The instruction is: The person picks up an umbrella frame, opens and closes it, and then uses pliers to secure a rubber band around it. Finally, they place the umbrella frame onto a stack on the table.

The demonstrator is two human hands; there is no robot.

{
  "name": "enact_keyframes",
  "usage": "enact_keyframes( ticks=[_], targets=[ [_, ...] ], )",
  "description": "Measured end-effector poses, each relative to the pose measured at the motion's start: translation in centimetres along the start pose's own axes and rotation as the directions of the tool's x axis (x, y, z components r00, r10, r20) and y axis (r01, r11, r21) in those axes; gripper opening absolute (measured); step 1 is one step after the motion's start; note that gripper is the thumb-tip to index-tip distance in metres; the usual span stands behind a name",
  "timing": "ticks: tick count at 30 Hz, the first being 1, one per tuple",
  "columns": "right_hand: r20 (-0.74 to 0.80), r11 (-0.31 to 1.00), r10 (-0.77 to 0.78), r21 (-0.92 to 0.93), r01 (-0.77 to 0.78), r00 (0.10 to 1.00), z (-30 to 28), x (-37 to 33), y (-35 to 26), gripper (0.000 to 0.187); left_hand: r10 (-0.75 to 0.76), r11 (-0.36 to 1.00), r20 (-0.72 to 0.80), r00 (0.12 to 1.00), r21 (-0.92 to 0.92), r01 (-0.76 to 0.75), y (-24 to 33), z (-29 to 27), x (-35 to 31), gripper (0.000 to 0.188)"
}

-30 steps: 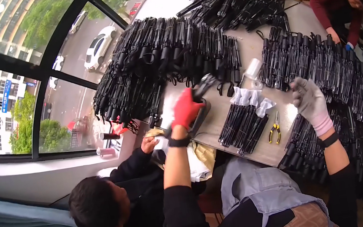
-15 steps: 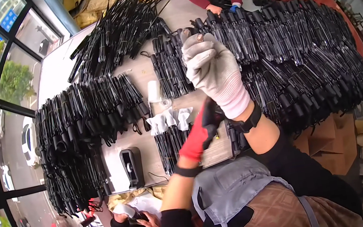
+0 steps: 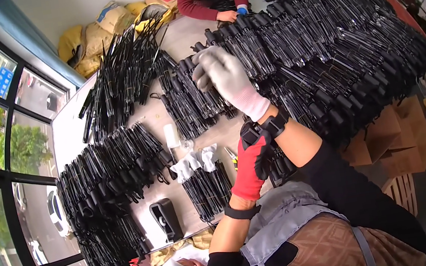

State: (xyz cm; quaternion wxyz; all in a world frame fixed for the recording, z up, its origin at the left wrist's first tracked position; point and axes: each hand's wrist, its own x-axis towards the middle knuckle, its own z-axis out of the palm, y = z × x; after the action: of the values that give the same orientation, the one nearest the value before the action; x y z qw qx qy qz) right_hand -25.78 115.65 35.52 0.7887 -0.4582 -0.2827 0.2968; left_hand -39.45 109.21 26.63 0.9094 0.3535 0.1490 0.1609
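Okay, red-gloved left hand (image 3: 253,165) is touching the black wristband (image 3: 280,122) on the right wrist (image 3: 269,113), can't tell if clamping; right hand (image 3: 226,78) is hanging half-curled, visibly holding nothing, above umbrella frames (image 3: 186,106). Wristband's probably feeling light, strap bendy, case stiff; case sides are offering best hold.

Person's red-gloved left hand (image 3: 256,164) set against right wrist (image 3: 268,114); pale-gloved right hand (image 3: 225,75) extended forward, fingers (image 3: 203,72) loosely curled; forearms (image 3: 298,140) partly bare.
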Motion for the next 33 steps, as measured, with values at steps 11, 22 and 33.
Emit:
enact_keyframes(
  ticks=[11, 22, 33],
  targets=[
    [0.379, 0.543, -0.368, -0.653, 0.527, 0.849, -3.0, 1.0, 1.2, 0.013, -0.056, 0.99, -0.104, 0.993, 0.12, 0.068, 4.6, 8.8, -2.8, 0.034],
    [-0.114, 0.913, 0.093, 0.407, -0.038, 0.989, -3.6, 1.1, -2.6, 0.016, 0.322, 0.935, -0.059, 0.945, 0.175, -0.308, 1.5, 5.3, 1.5, 0.073],
    [0.217, 0.372, -0.76, -0.627, 0.684, 0.612, -2.0, 0.5, -2.8, 0.014, 0.404, 0.901, -0.171, 0.898, 0.245, -0.359, -3.2, 7.8, -0.1, 0.069]
  ],
)
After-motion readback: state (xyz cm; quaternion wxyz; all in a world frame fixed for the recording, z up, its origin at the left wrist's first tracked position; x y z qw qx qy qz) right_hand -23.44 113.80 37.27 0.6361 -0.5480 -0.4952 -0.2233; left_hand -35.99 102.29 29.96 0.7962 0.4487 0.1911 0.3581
